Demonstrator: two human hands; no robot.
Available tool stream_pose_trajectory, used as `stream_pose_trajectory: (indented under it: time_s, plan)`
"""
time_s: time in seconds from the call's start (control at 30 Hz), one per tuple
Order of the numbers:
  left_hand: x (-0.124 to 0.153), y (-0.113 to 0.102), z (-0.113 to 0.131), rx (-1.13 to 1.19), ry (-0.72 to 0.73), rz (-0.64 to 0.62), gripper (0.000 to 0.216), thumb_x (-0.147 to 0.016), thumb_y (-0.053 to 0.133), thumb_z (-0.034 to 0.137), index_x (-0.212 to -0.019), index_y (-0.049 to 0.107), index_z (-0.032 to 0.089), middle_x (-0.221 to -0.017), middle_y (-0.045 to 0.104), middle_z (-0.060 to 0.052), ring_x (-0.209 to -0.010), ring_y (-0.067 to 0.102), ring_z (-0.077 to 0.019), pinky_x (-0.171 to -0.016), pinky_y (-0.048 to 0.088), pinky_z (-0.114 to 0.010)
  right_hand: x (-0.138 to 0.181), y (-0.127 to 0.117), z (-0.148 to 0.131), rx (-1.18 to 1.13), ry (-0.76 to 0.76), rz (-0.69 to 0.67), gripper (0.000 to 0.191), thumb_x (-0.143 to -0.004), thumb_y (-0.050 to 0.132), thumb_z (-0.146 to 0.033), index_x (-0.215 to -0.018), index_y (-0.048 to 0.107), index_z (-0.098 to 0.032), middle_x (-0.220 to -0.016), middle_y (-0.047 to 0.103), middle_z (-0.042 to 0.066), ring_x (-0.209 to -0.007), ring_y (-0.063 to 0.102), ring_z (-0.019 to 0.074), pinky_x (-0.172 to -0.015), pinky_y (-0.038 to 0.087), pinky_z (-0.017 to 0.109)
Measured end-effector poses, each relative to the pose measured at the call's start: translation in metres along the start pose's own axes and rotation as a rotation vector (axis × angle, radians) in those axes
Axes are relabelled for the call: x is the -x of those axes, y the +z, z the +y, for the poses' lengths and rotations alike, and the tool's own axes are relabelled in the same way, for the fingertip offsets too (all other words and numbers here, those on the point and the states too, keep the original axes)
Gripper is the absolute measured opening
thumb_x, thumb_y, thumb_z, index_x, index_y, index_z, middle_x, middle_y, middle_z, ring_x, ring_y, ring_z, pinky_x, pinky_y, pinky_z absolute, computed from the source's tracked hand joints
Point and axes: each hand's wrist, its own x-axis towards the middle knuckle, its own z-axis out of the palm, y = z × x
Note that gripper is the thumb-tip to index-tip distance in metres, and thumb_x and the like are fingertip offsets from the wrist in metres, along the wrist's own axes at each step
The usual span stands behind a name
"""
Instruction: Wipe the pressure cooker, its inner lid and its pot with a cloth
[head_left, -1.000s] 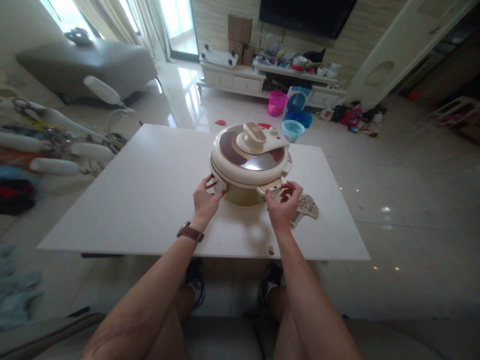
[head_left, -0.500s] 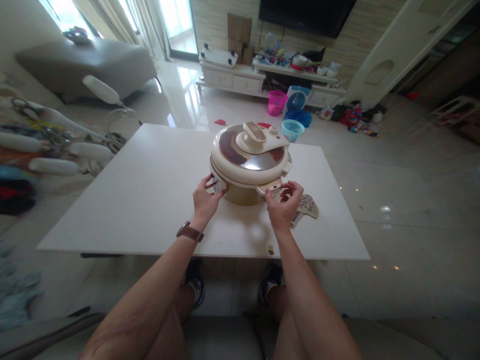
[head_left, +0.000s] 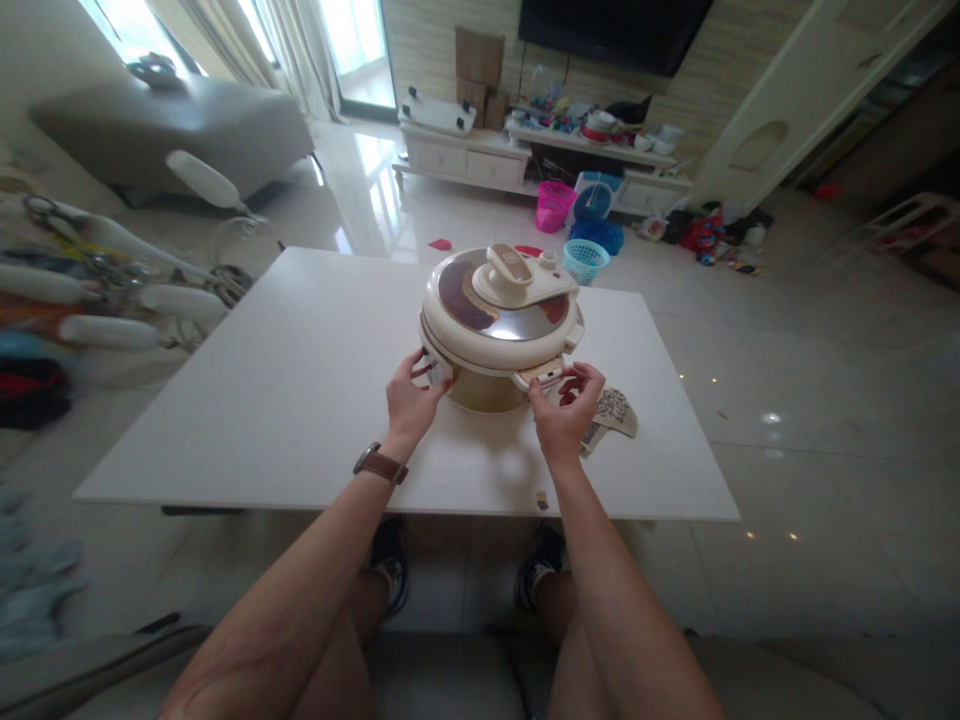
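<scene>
- Cream plastic lies under both hands: the left hand (head_left: 414, 405) grips the near left side of a lidded pot (head_left: 487, 392) at its left handle (head_left: 439, 373), thumb on the near side and fingers reaching round behind.
- The right hand (head_left: 566, 418) pinches the right handle (head_left: 538, 376), thumb at its near edge and fingers curled behind; how firmly either hand presses, I cannot tell.
- Between and just beyond the hands, the pot stands upright on the white table (head_left: 285, 420), its lid (head_left: 517, 325) seated on top; whether that lid is locked does not show.
- The step in hand seems to be holding or positioning the pot by its two handles. Any move from this hold would call for equal effort on both sides, keeping the pot level.
- Just right of the right hand lies a patterned cloth (head_left: 616, 408); nearer the person, below that hand, is a small sticker-like piece (head_left: 541, 500).
- Farther out, past the table's far edge, are a pale blue basket (head_left: 586, 262) and a pink basket (head_left: 555, 207).
</scene>
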Motion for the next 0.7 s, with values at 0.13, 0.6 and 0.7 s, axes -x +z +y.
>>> stream_pose_trajectory:
  time_s: [0.13, 0.6, 0.7]
  plan:
    - [0.0000, -0.0005, -0.0002, 0.001, 0.001, -0.003, 0.072, -0.070, 0.092, 0.019, -0.136, 0.065, 0.020, -0.140, 0.070, -0.014, -0.118, 0.073, -0.0306, -0.079, 0.069, -0.037, 0.0001, 0.0000, 0.0007, -0.005, -0.003, -0.005, 0.058, -0.074, 0.078, -0.037, -0.121, 0.048, -0.025, -0.107, 0.059, 0.002, -0.077, 0.052, 0.0136, -0.066, 0.047, 0.028]
    - [0.0000, -0.0002, 0.0007, 0.013, 0.002, -0.004, 0.071, -0.071, 0.092, 0.021, -0.137, 0.065, 0.020, -0.140, 0.070, -0.014, -0.119, 0.073, -0.0312, -0.079, 0.069, -0.038, 0.0008, 0.0004, -0.0007, 0.013, -0.022, 0.001, 0.054, -0.075, 0.077, -0.036, -0.119, 0.049, -0.025, -0.108, 0.060, 0.002, -0.079, 0.055, 0.0141, -0.066, 0.046, 0.028]
    - [0.0001, -0.0004, 0.0003, 0.009, 0.002, -0.005, 0.072, -0.071, 0.092, 0.021, -0.137, 0.064, 0.020, -0.141, 0.069, -0.015, -0.119, 0.072, -0.0315, -0.080, 0.069, -0.039, 0.0006, 0.0002, -0.0010, 0.009, -0.020, 0.005, 0.054, -0.074, 0.077, -0.036, -0.119, 0.049, -0.024, -0.108, 0.060, 0.002, -0.079, 0.055, 0.0141, -0.065, 0.045, 0.028]
